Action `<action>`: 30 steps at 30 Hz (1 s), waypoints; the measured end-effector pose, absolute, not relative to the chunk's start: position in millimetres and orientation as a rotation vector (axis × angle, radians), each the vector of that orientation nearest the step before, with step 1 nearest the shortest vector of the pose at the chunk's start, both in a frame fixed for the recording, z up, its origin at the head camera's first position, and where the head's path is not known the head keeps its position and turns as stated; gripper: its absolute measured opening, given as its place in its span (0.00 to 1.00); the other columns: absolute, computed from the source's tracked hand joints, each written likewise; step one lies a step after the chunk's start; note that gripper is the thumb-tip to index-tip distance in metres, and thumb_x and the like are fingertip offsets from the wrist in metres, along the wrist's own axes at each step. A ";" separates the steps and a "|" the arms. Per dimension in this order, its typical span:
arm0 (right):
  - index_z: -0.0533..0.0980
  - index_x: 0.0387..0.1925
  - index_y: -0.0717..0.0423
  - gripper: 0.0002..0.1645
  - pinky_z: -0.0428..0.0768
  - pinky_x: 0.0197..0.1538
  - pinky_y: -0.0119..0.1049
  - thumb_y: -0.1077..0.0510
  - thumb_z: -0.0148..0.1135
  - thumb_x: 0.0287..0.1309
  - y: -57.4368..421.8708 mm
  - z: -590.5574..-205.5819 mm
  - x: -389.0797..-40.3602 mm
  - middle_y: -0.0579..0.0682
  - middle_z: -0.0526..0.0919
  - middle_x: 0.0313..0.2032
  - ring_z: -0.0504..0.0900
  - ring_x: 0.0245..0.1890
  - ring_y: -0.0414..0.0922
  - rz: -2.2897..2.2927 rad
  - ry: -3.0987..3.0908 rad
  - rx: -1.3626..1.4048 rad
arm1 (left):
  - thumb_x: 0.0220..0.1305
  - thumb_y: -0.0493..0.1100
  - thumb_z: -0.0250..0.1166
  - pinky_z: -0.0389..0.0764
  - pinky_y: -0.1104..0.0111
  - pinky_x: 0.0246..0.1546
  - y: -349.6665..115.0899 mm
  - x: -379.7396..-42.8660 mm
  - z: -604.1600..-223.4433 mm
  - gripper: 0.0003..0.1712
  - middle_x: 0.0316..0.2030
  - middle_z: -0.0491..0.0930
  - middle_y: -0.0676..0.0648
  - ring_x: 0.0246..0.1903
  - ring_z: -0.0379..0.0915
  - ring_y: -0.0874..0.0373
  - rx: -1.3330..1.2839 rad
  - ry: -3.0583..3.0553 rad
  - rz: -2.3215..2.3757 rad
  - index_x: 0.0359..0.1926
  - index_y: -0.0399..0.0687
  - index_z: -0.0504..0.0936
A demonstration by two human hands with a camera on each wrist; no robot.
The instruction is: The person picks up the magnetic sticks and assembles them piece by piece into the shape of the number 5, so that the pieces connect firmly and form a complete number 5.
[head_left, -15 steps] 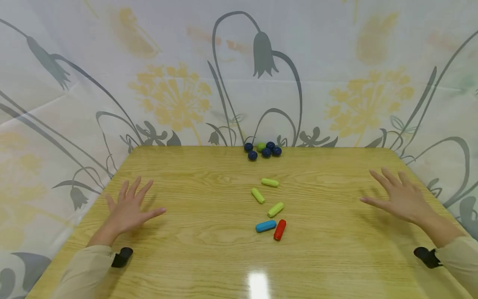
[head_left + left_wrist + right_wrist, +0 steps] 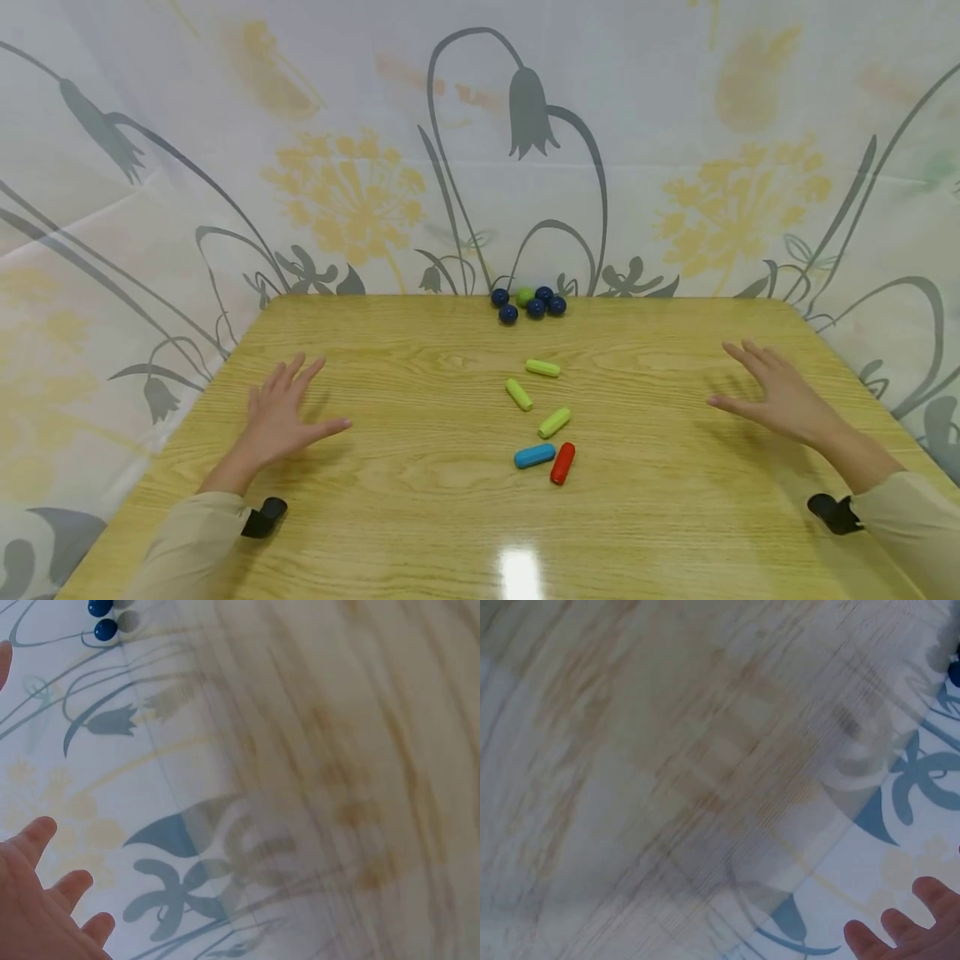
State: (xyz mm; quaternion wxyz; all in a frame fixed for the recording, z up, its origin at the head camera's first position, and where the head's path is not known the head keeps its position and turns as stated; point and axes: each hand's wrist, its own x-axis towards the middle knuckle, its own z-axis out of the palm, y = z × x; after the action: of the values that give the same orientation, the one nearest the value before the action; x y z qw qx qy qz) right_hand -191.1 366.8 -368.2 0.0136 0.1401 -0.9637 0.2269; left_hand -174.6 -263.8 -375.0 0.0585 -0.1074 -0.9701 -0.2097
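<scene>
My left hand [image 2: 279, 421] hovers over the left part of the table with fingers spread and nothing in it. Over the right side is my right hand [image 2: 787, 404], empty too, its thumb held apart from the extended fingers. Between them lie three short lime-green sticks, one far [image 2: 542, 367], one at left [image 2: 519, 394], one nearer [image 2: 554, 422]. Closer to me are a blue stick [image 2: 535, 456] and a red stick [image 2: 562, 463], side by side. Fingertips of each hand appear in its own wrist view.
At the table's back edge sit several dark blue balls [image 2: 508, 314] and one green ball [image 2: 525, 297]. A flower-printed cloth [image 2: 480, 167] hangs behind and beside the wooden table [image 2: 420, 517]. Each wrist wears a black device, such as the left one [image 2: 264, 517].
Both hands have moved inward, the left one to the right and the right one to the left. The sticks and balls lie as before.
</scene>
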 end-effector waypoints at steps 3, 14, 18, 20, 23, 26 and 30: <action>0.43 0.72 0.59 0.56 0.47 0.51 0.76 0.44 0.64 0.55 364.0 -369.9 -193.2 0.73 0.39 0.67 0.37 0.64 0.74 0.727 -3.004 0.447 | 0.48 0.65 0.68 0.38 0.32 0.56 -259.5 -176.4 -377.8 0.56 0.69 0.45 0.34 0.65 0.36 0.31 -0.350 -2.911 -0.657 0.71 0.45 0.53; 0.49 0.70 0.62 0.53 0.53 0.49 0.73 0.47 0.67 0.53 359.8 -378.2 -200.7 0.74 0.48 0.65 0.48 0.60 0.75 0.794 -2.928 0.515 | 0.48 0.58 0.72 0.48 0.33 0.56 -238.1 -180.0 -381.4 0.54 0.68 0.48 0.34 0.66 0.38 0.32 -0.419 -2.845 -0.879 0.70 0.44 0.56; 0.50 0.69 0.64 0.53 0.54 0.50 0.72 0.47 0.68 0.52 357.6 -380.0 -204.0 0.73 0.50 0.65 0.49 0.61 0.74 0.809 -2.934 0.533 | 0.49 0.57 0.72 0.52 0.33 0.55 -229.4 -179.0 -379.3 0.53 0.68 0.47 0.35 0.65 0.39 0.33 -0.444 -2.842 -0.957 0.70 0.44 0.55; 0.51 0.69 0.64 0.53 0.54 0.51 0.71 0.47 0.68 0.52 356.6 -380.6 -205.0 0.72 0.50 0.66 0.49 0.62 0.73 0.837 -2.937 0.546 | 0.49 0.56 0.72 0.53 0.34 0.55 -225.4 -179.0 -377.8 0.52 0.68 0.49 0.35 0.65 0.40 0.33 -0.471 -2.828 -0.975 0.70 0.43 0.56; 0.51 0.69 0.63 0.52 0.55 0.52 0.71 0.48 0.68 0.52 354.1 -382.4 -206.6 0.72 0.51 0.66 0.50 0.62 0.72 0.887 -2.948 0.567 | 0.49 0.55 0.72 0.55 0.36 0.56 -219.9 -179.8 -375.6 0.51 0.67 0.52 0.35 0.65 0.44 0.34 -0.497 -2.807 -1.001 0.69 0.43 0.57; 0.52 0.69 0.63 0.52 0.57 0.53 0.69 0.48 0.68 0.52 351.3 -383.8 -208.2 0.71 0.53 0.65 0.52 0.62 0.71 0.912 -2.955 0.586 | 0.49 0.56 0.72 0.55 0.38 0.57 -213.8 -181.0 -375.3 0.51 0.66 0.55 0.37 0.65 0.46 0.35 -0.503 -2.809 -1.029 0.69 0.45 0.58; 0.54 0.68 0.64 0.50 0.58 0.53 0.68 0.48 0.69 0.52 347.9 -383.9 -210.0 0.70 0.56 0.64 0.54 0.61 0.70 0.910 -2.948 0.621 | 0.49 0.57 0.72 0.59 0.42 0.58 -204.0 -181.2 -375.6 0.50 0.66 0.58 0.39 0.64 0.50 0.39 -0.511 -2.816 -1.090 0.69 0.47 0.59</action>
State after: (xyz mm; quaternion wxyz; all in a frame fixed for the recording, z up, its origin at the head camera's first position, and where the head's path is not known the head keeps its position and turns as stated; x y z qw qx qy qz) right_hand -210.0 347.9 -383.9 -0.0027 0.1972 -0.9367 0.2892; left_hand -181.2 -204.0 -375.6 0.0394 -0.1668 -0.9188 -0.3556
